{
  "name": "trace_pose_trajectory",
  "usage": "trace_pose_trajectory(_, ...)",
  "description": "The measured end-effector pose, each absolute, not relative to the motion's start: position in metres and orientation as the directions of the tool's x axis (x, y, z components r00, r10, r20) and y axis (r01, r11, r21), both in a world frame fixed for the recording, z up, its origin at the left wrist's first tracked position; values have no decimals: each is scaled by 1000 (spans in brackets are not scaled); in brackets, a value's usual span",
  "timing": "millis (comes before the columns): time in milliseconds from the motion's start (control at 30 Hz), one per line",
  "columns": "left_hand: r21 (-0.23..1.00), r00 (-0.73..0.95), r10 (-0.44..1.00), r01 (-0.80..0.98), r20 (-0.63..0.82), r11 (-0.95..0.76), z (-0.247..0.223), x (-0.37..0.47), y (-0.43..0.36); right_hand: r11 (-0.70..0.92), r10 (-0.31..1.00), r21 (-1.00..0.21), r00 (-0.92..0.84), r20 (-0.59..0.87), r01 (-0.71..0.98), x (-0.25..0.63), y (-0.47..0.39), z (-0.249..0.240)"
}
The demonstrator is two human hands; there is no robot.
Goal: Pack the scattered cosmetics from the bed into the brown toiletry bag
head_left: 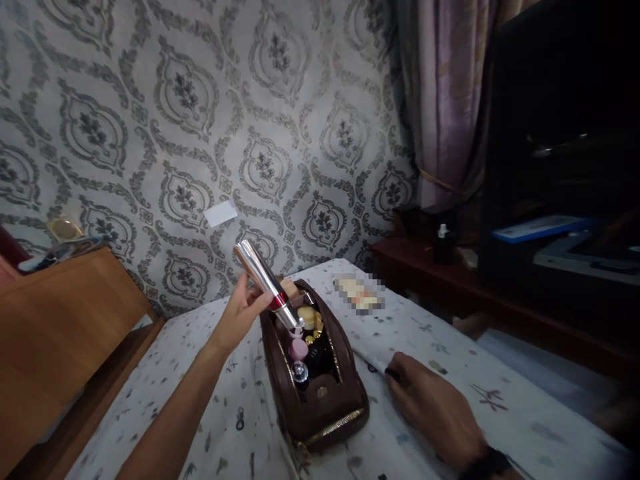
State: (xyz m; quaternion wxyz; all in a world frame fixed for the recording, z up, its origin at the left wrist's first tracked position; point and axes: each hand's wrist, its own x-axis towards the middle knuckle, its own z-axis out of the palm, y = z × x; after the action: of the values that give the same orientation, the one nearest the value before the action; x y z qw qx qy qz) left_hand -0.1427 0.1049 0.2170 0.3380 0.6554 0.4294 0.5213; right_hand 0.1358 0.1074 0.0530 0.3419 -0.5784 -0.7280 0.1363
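Observation:
My left hand (246, 308) is closed around a silver cosmetic tube (261, 273) with a red band. The tube is tilted, its narrow end pointing down over a brown makeup bag (320, 407). The bag lies unzipped on the bed, and inside are a pink round-topped container (298, 349), a yellow round item (307, 316), gold-coloured pieces and a clear-capped bottle (300, 373). To the right of the bag, my right hand (433, 403) is low over the sheet with its fingers curled. Something dark shows at its fingertips, too blurred to name.
A patterned sheet covers the bed (210, 400). Behind the bag lies a pixelated flat item (359, 293). A wooden cabinet (70, 347) stands on the left. At right is a dark red ledge (410, 260) with a small dark bottle (443, 245). Patterned wallpaper is behind.

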Motion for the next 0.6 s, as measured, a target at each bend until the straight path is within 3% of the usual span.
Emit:
trace_pose_trajectory(100, 936, 7, 942, 118, 334, -333, 218, -137, 103, 383, 892, -496, -174, 416, 779, 135, 108, 55)
trace_pose_trajectory(167, 953, -8, 956, 87, 292, -290, 218, -130, 101, 463, 830, -528, -140, 540, 712, 127, 103, 72)
trace_pose_trajectory(267, 967, 18, 970, 68, 243, -244, 219, -114, 98, 631, 724, -607, -86, 684, 483, 105, 89, 117)
trace_pose_trajectory(433, 969, 127, 966, 75, 227, -237, 221, -97, 97, 597, 800, -787, -188, 570, 158, 70, 84, 169)
trace_pose_trajectory(533, 885, 232, 932, 315, 278, -342, 219, -107, 97, 500, 858, -865, -156, 489, 37, 65, 95, 164)
trace_pose_trajectory(600, 647, 308, 883, 601, 354, -469, 215, -118, 96, 440, 892, -898, -127, 434, 26, 67, 101, 156)
